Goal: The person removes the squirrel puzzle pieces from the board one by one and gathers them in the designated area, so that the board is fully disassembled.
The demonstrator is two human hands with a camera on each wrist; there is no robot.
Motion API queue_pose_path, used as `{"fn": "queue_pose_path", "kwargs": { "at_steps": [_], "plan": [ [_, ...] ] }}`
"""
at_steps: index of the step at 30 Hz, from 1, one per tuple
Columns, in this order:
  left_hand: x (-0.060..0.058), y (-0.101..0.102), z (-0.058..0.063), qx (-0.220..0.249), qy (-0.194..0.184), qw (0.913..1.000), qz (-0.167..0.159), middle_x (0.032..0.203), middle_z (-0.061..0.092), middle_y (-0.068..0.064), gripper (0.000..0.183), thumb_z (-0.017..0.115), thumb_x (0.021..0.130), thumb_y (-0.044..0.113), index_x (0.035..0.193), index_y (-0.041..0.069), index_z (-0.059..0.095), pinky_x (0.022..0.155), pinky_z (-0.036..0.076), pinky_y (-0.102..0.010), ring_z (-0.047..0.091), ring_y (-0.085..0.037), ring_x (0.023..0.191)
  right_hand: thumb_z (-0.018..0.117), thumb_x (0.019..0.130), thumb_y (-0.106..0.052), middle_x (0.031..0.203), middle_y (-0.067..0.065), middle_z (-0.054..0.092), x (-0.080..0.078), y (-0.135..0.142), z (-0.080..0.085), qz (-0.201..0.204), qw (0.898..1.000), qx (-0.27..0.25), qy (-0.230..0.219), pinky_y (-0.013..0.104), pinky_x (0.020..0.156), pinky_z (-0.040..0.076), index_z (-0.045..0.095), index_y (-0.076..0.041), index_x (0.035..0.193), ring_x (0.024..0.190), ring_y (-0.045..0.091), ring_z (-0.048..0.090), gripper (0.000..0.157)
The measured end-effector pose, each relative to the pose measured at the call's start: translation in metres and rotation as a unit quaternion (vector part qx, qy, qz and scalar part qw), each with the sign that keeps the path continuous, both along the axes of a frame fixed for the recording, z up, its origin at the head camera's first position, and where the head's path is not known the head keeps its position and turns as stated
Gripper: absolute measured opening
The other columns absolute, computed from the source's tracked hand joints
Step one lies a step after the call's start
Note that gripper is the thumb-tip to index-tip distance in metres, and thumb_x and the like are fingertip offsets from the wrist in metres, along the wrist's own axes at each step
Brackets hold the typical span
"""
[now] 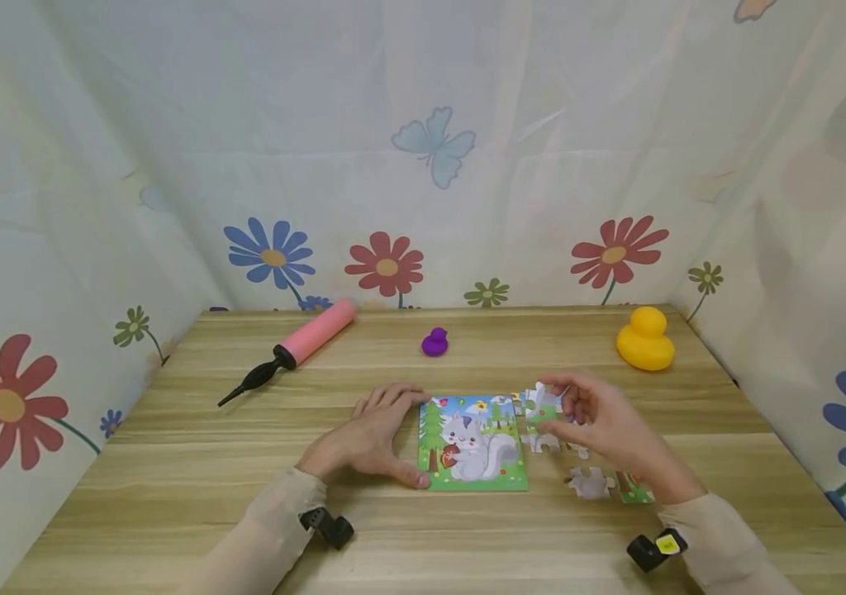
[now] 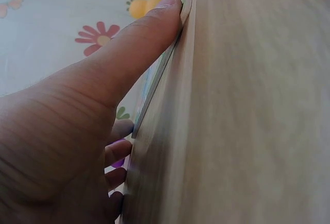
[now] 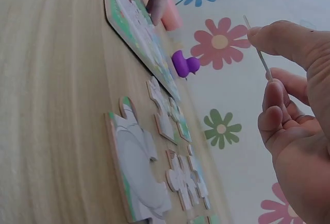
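Observation:
A puzzle board [image 1: 471,446] printed with a grey squirrel holding an acorn lies flat on the table. My left hand [image 1: 373,438] rests along its left edge, thumb at the lower left corner and fingertips near the upper left one. Just right of the board, my right hand [image 1: 611,423] pinches a puzzle piece [image 3: 264,59] between thumb and fingers, raised off the table and seen edge-on in the right wrist view. Under and beside that hand lie several loose pieces, among them a large grey-and-green piece [image 3: 135,162] and a grey one [image 1: 591,483].
At the back left lies a pink hand pump [image 1: 319,332] with a black nozzle. A small purple duck [image 1: 434,342] sits behind the board, and a larger yellow duck [image 1: 646,339] stands at the back right. A flowered curtain [image 1: 542,182] surrounds the wooden table [image 1: 192,463].

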State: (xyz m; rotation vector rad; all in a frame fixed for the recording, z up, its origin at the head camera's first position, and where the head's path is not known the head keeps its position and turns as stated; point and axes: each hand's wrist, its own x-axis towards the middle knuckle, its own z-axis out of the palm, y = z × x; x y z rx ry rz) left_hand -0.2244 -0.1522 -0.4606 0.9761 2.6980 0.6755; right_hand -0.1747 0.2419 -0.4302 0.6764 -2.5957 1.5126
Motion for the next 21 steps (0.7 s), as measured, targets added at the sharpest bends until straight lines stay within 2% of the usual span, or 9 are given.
{"fn": "queue_pose_path", "kwargs": {
  "at_steps": [3,10,14,21],
  "plan": [
    [0.0,-0.001,-0.001,0.0,0.0,1.0,0.0,0.179,0.03,-0.012,0.13,0.096,0.072,0.074,0.172,0.015,0.036,0.125,0.025,-0.074,0.026,-0.041,0.162,0.09,0.094,-0.004,0.104,0.012,0.061,0.001,0.003,0.003,-0.005,1.0,0.0,0.012,0.022,0.07,0.052,0.067,-0.001,0.145,0.09,0.036,0.058,0.056],
    [0.001,-0.002,-0.002,-0.002,0.004,1.0,0.001,0.178,0.031,-0.011,0.13,0.095,0.072,0.074,0.172,0.016,0.036,0.125,0.026,-0.074,0.027,-0.04,0.162,0.087,0.095,0.002,0.105,0.016,0.058,0.003,0.01,0.009,-0.003,0.999,-0.005,0.04,0.022,0.069,0.05,0.068,-0.004,0.144,0.087,0.023,0.056,0.053],
    [0.001,-0.002,-0.001,-0.003,0.003,1.0,0.001,0.179,0.03,-0.011,0.13,0.095,0.072,0.074,0.173,0.017,0.036,0.125,0.025,-0.074,0.027,-0.04,0.162,0.086,0.095,0.002,0.104,0.016,0.058,0.004,0.014,0.009,0.004,0.999,-0.008,0.053,0.023,0.069,0.051,0.068,-0.006,0.144,0.087,0.027,0.055,0.053],
    [0.001,-0.001,0.0,-0.001,0.003,1.0,-0.003,0.178,0.031,-0.012,0.13,0.095,0.073,0.074,0.173,0.016,0.035,0.125,0.025,-0.075,0.027,-0.042,0.162,0.087,0.095,0.0,0.105,0.011,0.06,0.008,0.021,0.007,0.007,0.998,-0.009,0.06,0.025,0.068,0.051,0.069,-0.006,0.143,0.085,0.025,0.056,0.052]
  ]
}}
